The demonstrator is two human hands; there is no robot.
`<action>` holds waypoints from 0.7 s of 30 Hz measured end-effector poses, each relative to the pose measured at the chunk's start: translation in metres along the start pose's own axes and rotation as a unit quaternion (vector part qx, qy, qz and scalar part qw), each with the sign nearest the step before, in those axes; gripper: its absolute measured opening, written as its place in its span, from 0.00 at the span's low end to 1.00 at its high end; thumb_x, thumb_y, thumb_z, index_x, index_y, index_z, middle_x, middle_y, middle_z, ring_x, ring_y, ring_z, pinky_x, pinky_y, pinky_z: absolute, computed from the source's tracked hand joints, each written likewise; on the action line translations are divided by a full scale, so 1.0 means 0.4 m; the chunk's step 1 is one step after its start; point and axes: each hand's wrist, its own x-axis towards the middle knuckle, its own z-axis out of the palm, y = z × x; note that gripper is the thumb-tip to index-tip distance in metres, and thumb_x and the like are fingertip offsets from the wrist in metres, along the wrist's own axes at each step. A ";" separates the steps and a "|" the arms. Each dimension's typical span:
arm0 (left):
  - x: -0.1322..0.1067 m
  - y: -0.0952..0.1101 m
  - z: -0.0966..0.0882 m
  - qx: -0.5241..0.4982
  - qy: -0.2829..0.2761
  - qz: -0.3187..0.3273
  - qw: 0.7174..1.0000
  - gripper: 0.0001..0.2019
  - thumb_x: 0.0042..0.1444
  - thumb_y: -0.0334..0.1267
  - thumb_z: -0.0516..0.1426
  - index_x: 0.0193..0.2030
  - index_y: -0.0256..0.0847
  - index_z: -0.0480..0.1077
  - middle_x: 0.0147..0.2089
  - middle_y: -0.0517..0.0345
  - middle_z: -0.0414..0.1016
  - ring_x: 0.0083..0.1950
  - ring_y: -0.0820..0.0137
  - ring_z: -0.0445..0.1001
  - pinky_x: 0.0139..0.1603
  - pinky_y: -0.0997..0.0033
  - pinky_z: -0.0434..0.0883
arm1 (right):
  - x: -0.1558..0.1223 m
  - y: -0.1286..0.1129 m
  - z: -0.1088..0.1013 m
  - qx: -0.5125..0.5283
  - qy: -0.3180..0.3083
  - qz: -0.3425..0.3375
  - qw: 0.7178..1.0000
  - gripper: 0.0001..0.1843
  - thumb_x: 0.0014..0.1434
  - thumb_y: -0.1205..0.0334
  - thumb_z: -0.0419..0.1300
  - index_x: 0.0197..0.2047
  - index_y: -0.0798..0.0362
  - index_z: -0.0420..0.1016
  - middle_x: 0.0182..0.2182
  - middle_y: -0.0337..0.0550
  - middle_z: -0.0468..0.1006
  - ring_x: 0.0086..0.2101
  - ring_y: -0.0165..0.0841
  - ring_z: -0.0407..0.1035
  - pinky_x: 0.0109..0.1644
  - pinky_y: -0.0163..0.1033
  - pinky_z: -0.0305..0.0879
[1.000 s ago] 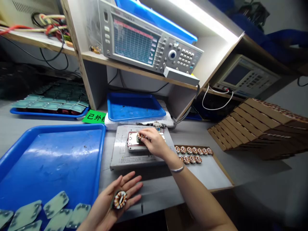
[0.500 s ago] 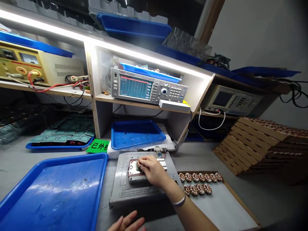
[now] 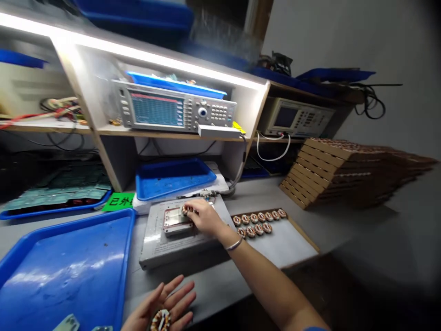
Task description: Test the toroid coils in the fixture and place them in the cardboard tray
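In the head view, your right hand is over the test fixture, a grey plate on the desk. Its fingers are curled closed around a copper-wound toroid coil, holding it down against the fixture's small metal socket. A bangle sits on that wrist.

Your left hand lies palm up near the bottom edge of the view, its fingers spread wide and gripping nothing. A second coil rests on the palm, cut off by the frame edge.

To the left of the fixture is a large blue tray, with pale green boards just showing at its lower edge. To the right, a wooden board carries two rows of coils, near your right forearm.

Behind the fixture are a smaller blue tray and a green label with Chinese characters, while another blue tray holds more boards. Above, a shelf carries an analyzer with a lit screen, and a second instrument stands further right. A stack of wooden boards sits on the desk at the right.
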 end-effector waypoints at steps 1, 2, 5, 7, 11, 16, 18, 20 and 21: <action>-0.002 -0.002 0.003 0.000 0.006 -0.004 1.000 0.34 0.47 0.27 0.59 0.61 0.29 0.52 0.53 0.34 0.69 0.55 0.46 0.65 0.53 0.46 0.64 | -0.019 0.012 -0.038 -0.003 0.023 0.014 1.000 0.12 0.54 0.69 0.58 0.43 0.55 0.72 0.40 0.45 0.76 0.43 0.33 0.67 0.51 0.39 0.62; -0.004 -0.003 0.007 0.003 0.013 -0.010 1.000 0.33 0.46 0.27 0.59 0.60 0.30 0.53 0.53 0.34 0.69 0.55 0.47 0.65 0.53 0.48 0.65 | -0.044 0.031 -0.082 -0.014 0.047 0.035 0.998 0.13 0.54 0.69 0.58 0.44 0.54 0.72 0.41 0.44 0.76 0.43 0.33 0.67 0.51 0.39 0.62; 0.002 -0.005 0.020 0.011 0.042 -0.030 0.999 0.31 0.46 0.26 0.59 0.59 0.31 0.56 0.52 0.34 0.70 0.54 0.48 0.67 0.51 0.48 0.67 | -0.158 0.111 -0.236 -0.085 0.091 0.136 0.983 0.14 0.55 0.67 0.57 0.46 0.53 0.71 0.43 0.43 0.75 0.42 0.32 0.68 0.50 0.39 0.63; 0.013 -0.009 0.029 0.015 0.044 -0.041 0.998 0.30 0.46 0.26 0.58 0.58 0.30 0.56 0.52 0.32 0.70 0.53 0.47 0.67 0.50 0.48 0.68 | -0.254 0.172 -0.332 -0.150 0.094 0.220 0.959 0.14 0.55 0.67 0.55 0.45 0.53 0.71 0.43 0.45 0.75 0.42 0.33 0.68 0.49 0.40 0.64; 0.043 -0.019 0.041 0.023 0.035 -0.050 0.998 0.30 0.45 0.27 0.58 0.58 0.29 0.57 0.52 0.30 0.69 0.54 0.46 0.67 0.50 0.47 0.69 | -0.433 0.268 -0.443 -0.222 0.080 0.299 0.925 0.15 0.52 0.71 0.54 0.43 0.56 0.73 0.43 0.50 0.75 0.45 0.39 0.67 0.52 0.47 0.62; 0.059 -0.023 0.052 0.043 0.026 -0.070 0.996 0.34 0.43 0.27 0.61 0.59 0.31 0.55 0.54 0.31 0.68 0.55 0.47 0.66 0.50 0.50 0.70 | -0.537 0.318 -0.439 -0.221 0.064 0.314 0.921 0.17 0.51 0.73 0.54 0.43 0.54 0.73 0.44 0.48 0.75 0.45 0.38 0.67 0.53 0.47 0.62; 0.057 -0.021 0.055 0.050 0.029 -0.071 0.996 0.35 0.42 0.27 0.61 0.59 0.32 0.55 0.54 0.32 0.67 0.55 0.47 0.65 0.50 0.50 0.70 | -0.546 0.325 -0.428 -0.215 0.059 0.310 0.924 0.17 0.51 0.73 0.53 0.44 0.53 0.73 0.44 0.47 0.75 0.46 0.37 0.67 0.54 0.46 0.61; 0.055 -0.018 0.054 0.053 0.032 -0.071 0.996 0.35 0.43 0.28 0.61 0.59 0.32 0.55 0.55 0.33 0.67 0.56 0.48 0.65 0.51 0.51 0.70 | -0.547 0.327 -0.419 -0.210 0.058 0.304 0.927 0.17 0.52 0.72 0.53 0.45 0.53 0.73 0.45 0.46 0.74 0.47 0.37 0.66 0.55 0.47 0.60; 0.055 -0.017 0.052 0.053 0.031 -0.072 0.996 0.34 0.43 0.28 0.61 0.59 0.33 0.55 0.55 0.33 0.67 0.56 0.48 0.65 0.51 0.51 0.70 | -0.547 0.328 -0.416 -0.209 0.057 0.302 0.928 0.18 0.52 0.72 0.53 0.45 0.53 0.73 0.46 0.46 0.74 0.47 0.37 0.66 0.56 0.47 0.60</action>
